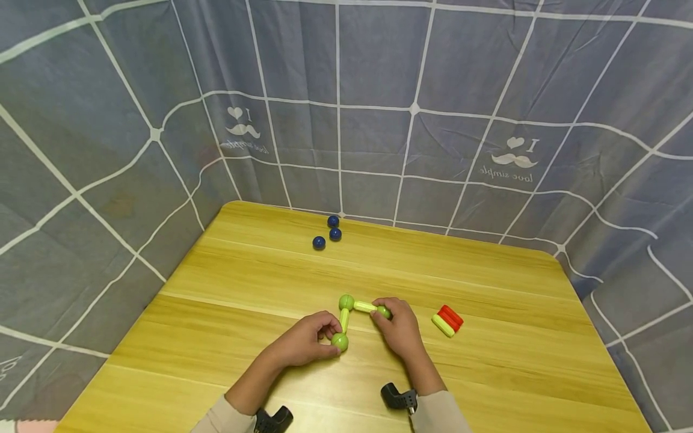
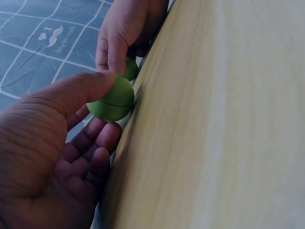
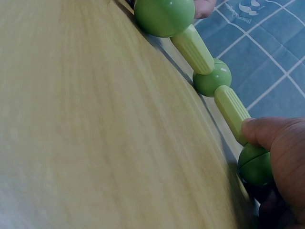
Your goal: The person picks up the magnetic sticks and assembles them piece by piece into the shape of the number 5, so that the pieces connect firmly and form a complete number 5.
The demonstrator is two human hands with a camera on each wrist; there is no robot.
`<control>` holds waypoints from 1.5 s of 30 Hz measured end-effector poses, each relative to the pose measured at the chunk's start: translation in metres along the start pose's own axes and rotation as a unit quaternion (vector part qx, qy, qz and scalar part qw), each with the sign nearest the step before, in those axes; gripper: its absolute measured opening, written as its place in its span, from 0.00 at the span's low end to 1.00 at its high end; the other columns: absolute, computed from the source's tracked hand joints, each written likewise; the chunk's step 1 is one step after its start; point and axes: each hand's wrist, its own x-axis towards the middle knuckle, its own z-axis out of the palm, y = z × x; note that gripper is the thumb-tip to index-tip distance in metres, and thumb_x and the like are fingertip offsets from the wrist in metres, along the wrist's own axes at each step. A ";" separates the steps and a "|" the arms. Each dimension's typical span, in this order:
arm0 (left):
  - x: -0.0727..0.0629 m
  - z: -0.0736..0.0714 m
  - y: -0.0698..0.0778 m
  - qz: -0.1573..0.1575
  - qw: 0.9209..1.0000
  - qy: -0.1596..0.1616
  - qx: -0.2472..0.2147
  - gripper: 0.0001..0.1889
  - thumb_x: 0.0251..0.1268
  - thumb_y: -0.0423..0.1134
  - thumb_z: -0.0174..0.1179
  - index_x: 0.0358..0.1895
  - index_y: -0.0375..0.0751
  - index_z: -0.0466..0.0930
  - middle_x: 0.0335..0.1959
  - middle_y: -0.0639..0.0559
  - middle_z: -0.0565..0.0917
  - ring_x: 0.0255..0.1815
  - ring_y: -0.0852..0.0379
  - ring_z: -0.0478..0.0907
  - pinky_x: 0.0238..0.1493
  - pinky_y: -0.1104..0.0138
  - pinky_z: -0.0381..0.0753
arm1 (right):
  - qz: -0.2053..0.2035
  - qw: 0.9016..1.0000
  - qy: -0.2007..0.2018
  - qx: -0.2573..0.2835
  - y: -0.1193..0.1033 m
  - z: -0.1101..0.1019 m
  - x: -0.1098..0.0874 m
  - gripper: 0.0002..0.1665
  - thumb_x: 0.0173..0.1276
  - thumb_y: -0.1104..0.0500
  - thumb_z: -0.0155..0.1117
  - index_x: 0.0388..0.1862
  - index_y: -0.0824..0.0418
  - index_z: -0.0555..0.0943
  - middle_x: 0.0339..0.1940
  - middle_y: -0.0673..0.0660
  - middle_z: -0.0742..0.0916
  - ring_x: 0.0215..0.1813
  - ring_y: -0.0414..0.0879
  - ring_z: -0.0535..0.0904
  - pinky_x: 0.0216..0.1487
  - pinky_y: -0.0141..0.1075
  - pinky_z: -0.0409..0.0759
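Three green balls and two yellow-green rods form an L-shaped chain on the table. My left hand [image 1: 303, 340] holds the near-end ball [image 1: 339, 342], its thumb on one side and curled fingers on the other. From that ball a fluted rod [image 1: 344, 320] runs to the corner ball [image 1: 346, 302]. A second rod [image 1: 364, 307] leads right to the third ball [image 1: 384, 311]. There my right hand [image 1: 400, 328] pinches where rod and ball meet; the right wrist view shows the thumb [image 3: 257, 131] against the rod's end. Part of this ball is hidden by the hand.
Three dark blue balls [image 1: 335, 234] lie near the back edge of the wooden table [image 1: 243, 264]. Right of my right hand, two red rods and one yellow-green rod [image 1: 443, 325] lie side by side. A grey-blue curtain with white lines [image 1: 379, 144] hangs behind the table.
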 end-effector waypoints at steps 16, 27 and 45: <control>-0.001 -0.002 0.000 0.018 1.000 -0.016 0.016 0.15 0.62 0.37 0.68 0.52 0.42 0.85 0.40 0.59 0.77 0.40 0.57 0.74 0.42 0.68 0.76 | 0.002 1.000 0.001 -0.004 0.000 0.001 -0.001 0.09 0.65 0.59 0.70 0.45 0.55 0.86 0.48 0.54 0.87 0.45 0.48 0.76 0.43 0.42 0.73; 0.001 0.001 -0.002 0.021 1.000 -0.001 0.012 0.13 0.59 0.39 0.72 0.43 0.47 0.79 0.38 0.58 0.77 0.40 0.56 0.75 0.45 0.66 0.77 | -0.005 1.000 0.004 -0.003 0.001 0.002 -0.001 0.09 0.66 0.59 0.70 0.45 0.55 0.86 0.48 0.54 0.87 0.45 0.48 0.76 0.44 0.43 0.73; 0.000 -0.003 0.001 0.018 1.000 -0.008 0.008 0.13 0.62 0.41 0.70 0.48 0.46 0.84 0.37 0.59 0.78 0.39 0.56 0.77 0.42 0.67 0.77 | 0.000 1.000 0.003 -0.006 0.000 0.000 -0.001 0.10 0.66 0.59 0.70 0.46 0.55 0.86 0.48 0.53 0.87 0.47 0.49 0.77 0.46 0.44 0.73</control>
